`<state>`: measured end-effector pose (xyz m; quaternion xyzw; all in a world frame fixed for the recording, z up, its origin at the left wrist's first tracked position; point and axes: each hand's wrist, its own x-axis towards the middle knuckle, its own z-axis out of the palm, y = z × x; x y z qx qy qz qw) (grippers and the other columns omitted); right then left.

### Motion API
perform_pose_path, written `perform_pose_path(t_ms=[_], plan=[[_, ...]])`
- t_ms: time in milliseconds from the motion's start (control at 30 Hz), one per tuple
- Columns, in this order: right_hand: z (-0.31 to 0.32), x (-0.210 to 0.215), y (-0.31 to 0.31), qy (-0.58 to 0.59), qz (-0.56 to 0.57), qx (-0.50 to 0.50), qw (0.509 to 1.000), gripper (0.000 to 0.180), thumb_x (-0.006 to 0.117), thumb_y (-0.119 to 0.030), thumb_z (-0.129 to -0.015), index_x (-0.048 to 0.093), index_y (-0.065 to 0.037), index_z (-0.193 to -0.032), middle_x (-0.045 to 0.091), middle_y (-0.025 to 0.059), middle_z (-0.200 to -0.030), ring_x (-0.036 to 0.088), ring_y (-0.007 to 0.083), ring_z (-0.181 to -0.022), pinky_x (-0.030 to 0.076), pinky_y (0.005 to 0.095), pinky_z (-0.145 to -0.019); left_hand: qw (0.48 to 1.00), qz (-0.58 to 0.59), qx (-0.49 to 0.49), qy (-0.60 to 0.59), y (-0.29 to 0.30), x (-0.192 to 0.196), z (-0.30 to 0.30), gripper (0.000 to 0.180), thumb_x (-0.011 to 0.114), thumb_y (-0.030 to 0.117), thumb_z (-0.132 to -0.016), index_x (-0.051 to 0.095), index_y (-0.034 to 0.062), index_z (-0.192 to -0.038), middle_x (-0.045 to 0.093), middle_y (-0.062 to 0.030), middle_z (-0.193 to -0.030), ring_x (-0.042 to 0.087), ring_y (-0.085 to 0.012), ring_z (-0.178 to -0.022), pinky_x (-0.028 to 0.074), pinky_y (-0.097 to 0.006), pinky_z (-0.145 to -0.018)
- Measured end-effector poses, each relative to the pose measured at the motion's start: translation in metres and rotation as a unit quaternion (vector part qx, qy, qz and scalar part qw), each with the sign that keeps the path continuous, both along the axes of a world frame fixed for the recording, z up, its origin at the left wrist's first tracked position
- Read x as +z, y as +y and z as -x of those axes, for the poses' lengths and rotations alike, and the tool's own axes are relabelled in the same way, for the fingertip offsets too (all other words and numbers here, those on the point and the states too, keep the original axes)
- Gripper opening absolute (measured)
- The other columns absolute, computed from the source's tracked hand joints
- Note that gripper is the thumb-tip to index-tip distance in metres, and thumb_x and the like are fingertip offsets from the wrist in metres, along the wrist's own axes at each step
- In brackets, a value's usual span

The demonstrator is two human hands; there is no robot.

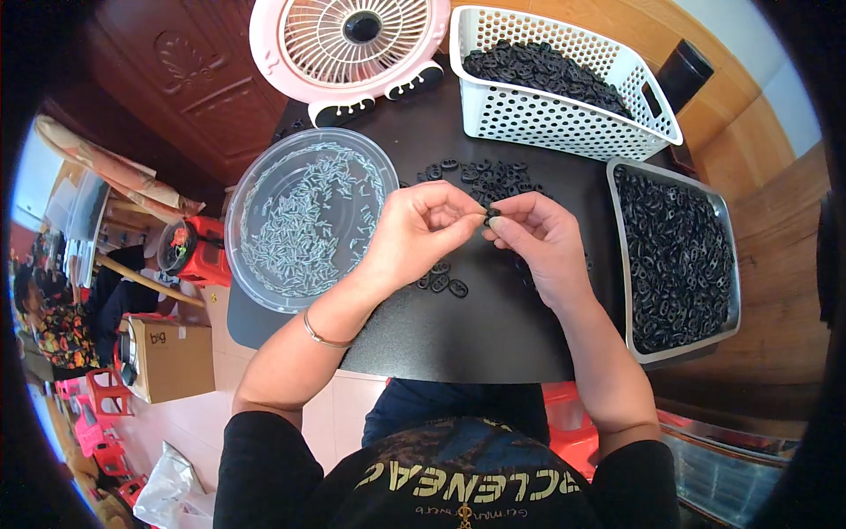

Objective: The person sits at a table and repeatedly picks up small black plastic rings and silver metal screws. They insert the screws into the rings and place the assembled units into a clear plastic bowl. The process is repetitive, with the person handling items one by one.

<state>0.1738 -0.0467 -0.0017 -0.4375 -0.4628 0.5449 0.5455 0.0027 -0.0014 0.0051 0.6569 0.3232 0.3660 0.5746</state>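
Note:
Over the middle of the black table, my two hands meet fingertip to fingertip. My right hand (539, 240) pinches a small black oval plastic piece (492, 213) between thumb and fingers. Against that piece, my left hand (427, 231) is closed in a pinch; what sits in its fingertips is too small to make out. Beyond the hands lies a loose pile of black oval pieces with holes (493, 181). Several similar black pieces (441, 280) lie nearer, below my left hand. Left of that hand, a round clear plastic tub (236, 242) holds many short silvery pins (300, 225).
A white perforated basket (564, 122) of black pieces stands at the far right. Along the right edge, a metal tray (622, 264) holds more. A pink fan (264, 53) stands at the back. On the left are a cardboard box (176, 357), red stools (110, 392) and another person (62, 326).

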Motion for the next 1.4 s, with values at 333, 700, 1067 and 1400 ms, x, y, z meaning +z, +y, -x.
perform_pose_path(t_ms=[333,700,1067,1400], plan=[[0.001,-0.004,0.0008,0.0,-0.034,-0.003,0.999,0.016,0.058,-0.001,-0.08,0.055,0.002,-0.095,0.06,0.0081,-0.086,0.059,0.0113,-0.078,0.048,0.0222,-0.071,1.0,0.018,0.006,-0.012,0.0054,-0.0011,-0.0024,0.014,0.059,0.013,-0.082,0.059,-0.0008,-0.082,0.06,-0.0013,-0.067,0.053,-0.0041,-0.06,0.044,-0.019,-0.056],[0.0034,-0.0041,0.0004,-0.026,-0.024,-0.005,0.999,0.016,0.058,-0.003,-0.08,0.054,0.001,-0.094,0.059,0.0075,-0.086,0.059,0.0116,-0.076,0.048,0.0218,-0.068,0.999,0.035,0.006,0.004,0.0035,-0.0045,-0.0026,0.011,0.058,0.011,-0.082,0.058,-0.0004,-0.08,0.059,-0.0015,-0.068,0.053,-0.0049,-0.059,0.044,-0.019,-0.055],[0.0019,-0.0023,0.0007,-0.03,-0.064,-0.01,0.997,0.014,0.057,0.0,-0.078,0.056,0.0,-0.093,0.059,0.005,-0.085,0.058,0.0115,-0.078,0.047,0.0225,-0.07,0.995,-0.085,0.046,0.023,-0.0008,-0.0043,-0.0048,0.01,0.058,0.009,-0.081,0.057,-0.0014,-0.081,0.059,-0.0033,-0.069,0.055,-0.0056,-0.061,0.045,-0.02,-0.056],[0.0036,-0.0063,0.003,-0.29,-0.312,-0.144,0.893,0.017,0.062,0.006,-0.065,0.061,-0.006,-0.077,0.059,0.0059,-0.083,0.059,0.0179,-0.076,0.048,0.0264,-0.065,1.0,0.013,-0.019,-0.018,0.0015,0.0024,-0.002,0.019,0.052,0.019,-0.087,0.056,0.0005,-0.083,0.059,-0.0025,-0.069,0.054,-0.0058,-0.062,0.045,-0.02,-0.057]])
